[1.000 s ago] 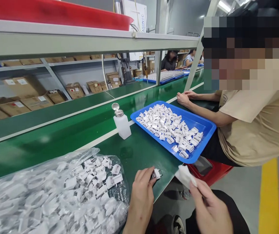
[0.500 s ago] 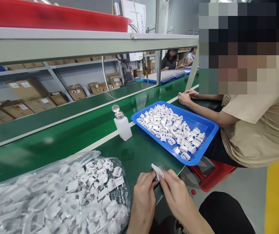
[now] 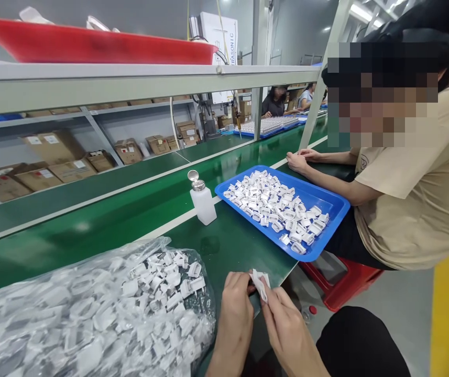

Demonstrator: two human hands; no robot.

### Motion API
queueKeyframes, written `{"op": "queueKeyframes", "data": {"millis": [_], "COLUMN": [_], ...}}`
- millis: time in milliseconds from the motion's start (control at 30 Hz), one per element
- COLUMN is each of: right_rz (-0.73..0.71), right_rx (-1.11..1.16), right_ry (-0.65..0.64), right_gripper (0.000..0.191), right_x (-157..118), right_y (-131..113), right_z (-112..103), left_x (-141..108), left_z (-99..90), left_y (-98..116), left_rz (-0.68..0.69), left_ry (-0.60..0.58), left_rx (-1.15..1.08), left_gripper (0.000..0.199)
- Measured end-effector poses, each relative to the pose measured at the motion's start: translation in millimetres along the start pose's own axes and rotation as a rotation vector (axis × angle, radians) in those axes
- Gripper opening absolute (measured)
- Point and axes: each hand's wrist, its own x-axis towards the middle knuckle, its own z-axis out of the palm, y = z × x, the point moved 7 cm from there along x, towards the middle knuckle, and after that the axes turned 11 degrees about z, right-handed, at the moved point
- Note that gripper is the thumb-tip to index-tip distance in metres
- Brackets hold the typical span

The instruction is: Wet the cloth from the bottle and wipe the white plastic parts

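Observation:
My right hand [image 3: 287, 319] pinches a folded white cloth [image 3: 261, 284] at the table's near edge. Beside it, my left hand [image 3: 237, 303] is closed, its fingertips meeting the cloth; whatever they grip is hidden behind the fingers and cloth. Left of my hands lies a clear plastic bag [image 3: 63, 303] full of white plastic parts [image 3: 165, 283], its mouth open toward me. Beyond my hands, a blue tray [image 3: 328, 196] holds many similar white plastic housings [image 3: 275, 204]. A white pump bottle [image 3: 203, 204] with a metal top, its lid raised, stands left of the tray.
A co-worker in a beige shirt [image 3: 416, 193] sits at the right on a red stool [image 3: 336, 285], hands on the table. A shelf rail [image 3: 141, 86] with a red tray [image 3: 102, 47] crosses above the green table [image 3: 236, 256]. Cardboard boxes [image 3: 59, 144] line the back shelves.
The view has shifted slightly, so the scene sits a little lower and to the right. The cloth has turned in my right hand's fingers and now shows more of its folded side.

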Motion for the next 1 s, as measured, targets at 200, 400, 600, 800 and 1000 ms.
{"op": "queueKeyframes", "data": {"millis": [200, 400, 600, 800, 1000], "right_rz": [0.161, 0.741, 0.789, 0.729, 0.744], "right_rx": [0.182, 0.616, 0.794, 1.150, 1.402], "right_ry": [0.014, 0.117, 0.146, 0.229, 0.175], "right_gripper": [0.039, 0.051, 0.050, 0.046, 0.043], "right_x": [-25.5, -52.7, -47.4, -36.7, -31.7], "right_y": [10.6, 62.7, 63.9, 30.1, 14.8], "right_z": [-11.1, -34.2, -43.3, -32.4, -40.1], "left_x": [-0.9, -0.1, 6.1, -12.6, -23.6], "left_z": [-1.9, -7.4, -2.4, 13.6, 10.3], "left_y": [1.5, -0.4, 9.8, 42.6, 70.4], "left_rz": [-0.035, -0.211, -0.189, -0.284, -0.040], "left_ry": [-0.063, -0.212, -0.080, 0.091, 0.247], "left_rx": [0.100, 0.060, -0.135, -0.643, -0.541], "left_gripper": [0.040, 0.048, 0.027, 0.032, 0.028]}}
